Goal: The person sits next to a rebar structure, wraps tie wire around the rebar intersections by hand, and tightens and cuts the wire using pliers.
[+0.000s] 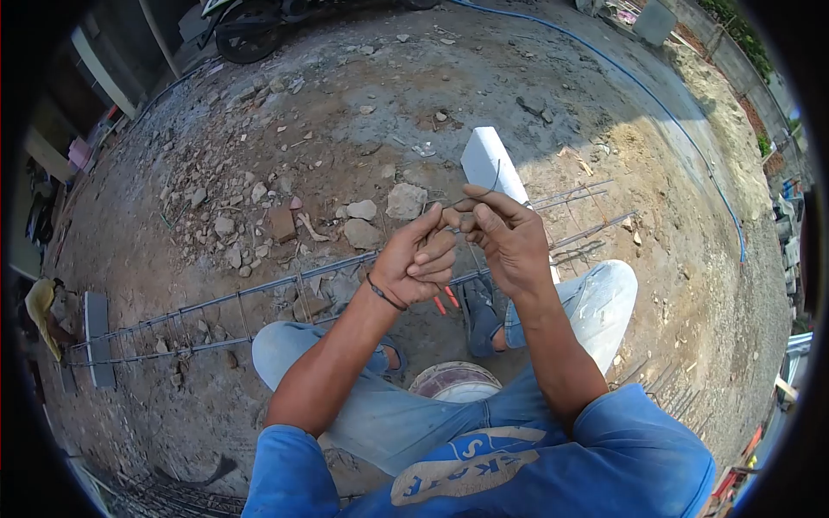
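Observation:
My left hand point(423, 256) and my right hand point(508, 242) meet in front of me, over a long rebar cage point(319, 277). Both sets of fingers are pinched around a thin dark wire point(498, 174), whose end sticks up above my right hand. The stretch between the fingertips is mostly hidden. Below my left hand, a red-handled tool point(446, 300) lies near my feet; its head cannot be made out. The cage passes behind my hands and rests by a white block point(494, 162) on the right.
A grey block point(98, 341) supports the cage's left end, where a person in yellow point(41, 306) crouches. A round bucket point(455, 382) is between my legs. Stones point(406, 201) and rubble are scattered ahead. A blue hose point(656, 102) curves along the right; a motorbike point(250, 30) stands behind.

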